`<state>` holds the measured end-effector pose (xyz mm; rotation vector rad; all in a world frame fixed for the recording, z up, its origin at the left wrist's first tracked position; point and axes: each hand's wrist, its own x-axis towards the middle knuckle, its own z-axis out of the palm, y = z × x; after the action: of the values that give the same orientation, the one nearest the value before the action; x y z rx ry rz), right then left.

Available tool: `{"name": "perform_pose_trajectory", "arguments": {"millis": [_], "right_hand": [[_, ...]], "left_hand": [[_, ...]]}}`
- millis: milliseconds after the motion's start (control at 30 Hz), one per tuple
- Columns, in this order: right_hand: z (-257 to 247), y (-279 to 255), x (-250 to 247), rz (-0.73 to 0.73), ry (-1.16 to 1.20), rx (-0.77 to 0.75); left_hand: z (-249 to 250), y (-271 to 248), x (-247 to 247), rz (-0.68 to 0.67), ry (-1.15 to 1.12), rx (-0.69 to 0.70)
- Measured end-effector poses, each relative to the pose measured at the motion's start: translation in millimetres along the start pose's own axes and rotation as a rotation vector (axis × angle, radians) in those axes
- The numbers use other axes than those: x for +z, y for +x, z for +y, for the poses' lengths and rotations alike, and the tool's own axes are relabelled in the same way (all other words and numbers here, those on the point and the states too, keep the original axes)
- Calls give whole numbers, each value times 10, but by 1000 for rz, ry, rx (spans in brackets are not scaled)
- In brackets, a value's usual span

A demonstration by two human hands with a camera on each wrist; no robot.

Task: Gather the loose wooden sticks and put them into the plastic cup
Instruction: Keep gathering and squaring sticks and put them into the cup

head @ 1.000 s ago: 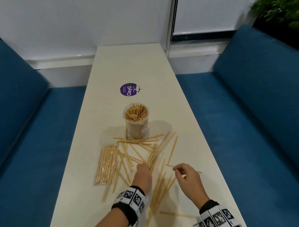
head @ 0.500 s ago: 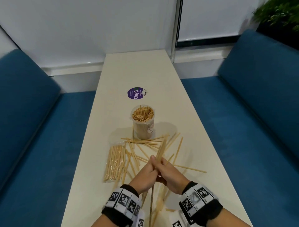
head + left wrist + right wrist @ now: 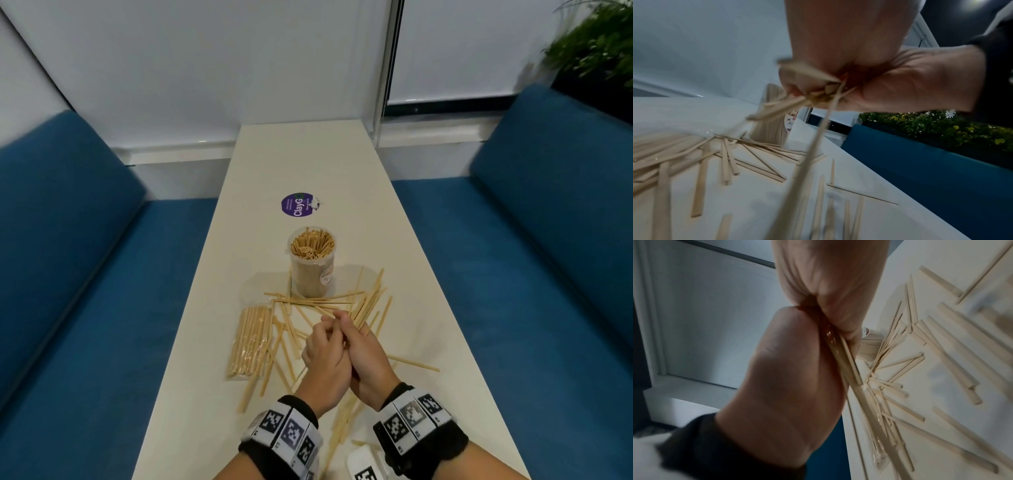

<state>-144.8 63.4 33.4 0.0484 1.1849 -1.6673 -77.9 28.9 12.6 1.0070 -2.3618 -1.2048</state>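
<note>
A clear plastic cup (image 3: pixel 311 270) packed with upright wooden sticks stands mid-table. Loose sticks (image 3: pixel 291 329) lie crisscrossed in front of it and around my hands. My left hand (image 3: pixel 323 346) and right hand (image 3: pixel 356 342) are pressed together just above the table, both gripping one bundle of sticks (image 3: pixel 364 310). The bundle's far ends fan toward the cup, and its near ends (image 3: pixel 342 425) trail down between my wrists. The left wrist view shows the fingers of my left hand (image 3: pixel 809 81) curled round the bundle (image 3: pixel 818 133). In the right wrist view the bundle (image 3: pixel 846 363) sits clamped between both palms.
A clear packet of more sticks (image 3: pixel 250 342) lies left of the pile. A purple round sticker (image 3: pixel 297 204) sits beyond the cup. Blue benches (image 3: pixel 85 274) flank the narrow table (image 3: pixel 308 154). A white tagged object (image 3: pixel 363 462) lies at the near edge.
My hands were apart on the table, the right pinching one stick. They came together around a bundle and have lifted it, its far ends now leaning right.
</note>
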Motion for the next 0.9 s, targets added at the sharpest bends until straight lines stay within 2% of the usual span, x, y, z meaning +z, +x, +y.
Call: {"name": "perform_pose_trajectory", "arguments": {"millis": [133, 267, 400, 467, 533, 633, 667, 733, 900], "right_hand": [[-25, -29, 19, -25, -68, -95], [1, 24, 11, 103, -78, -191], [-91, 44, 73, 172, -82, -334], [-172, 32, 118, 163, -64, -396], [-247, 10, 173, 130, -40, -455], [-316, -41, 266, 34, -41, -551], [-318, -60, 289, 1, -64, -576], [-290, -101, 325, -56, -126, -603], [-167, -148, 311, -97, -269, -607]], "left_hand": [[25, -11, -46, 1, -169, -64], [62, 17, -194, 29, -500, -135], [96, -8, -379, 62, -561, -156], [42, -44, -414, 82, -670, -260], [-53, -73, -402, 87, -809, -437], [-142, -75, -389, -11, -1168, -732], [-137, -68, -389, -48, -1294, -779], [-88, -47, -400, -101, -1447, -772], [67, -34, -461, -177, -1503, -735]]}}
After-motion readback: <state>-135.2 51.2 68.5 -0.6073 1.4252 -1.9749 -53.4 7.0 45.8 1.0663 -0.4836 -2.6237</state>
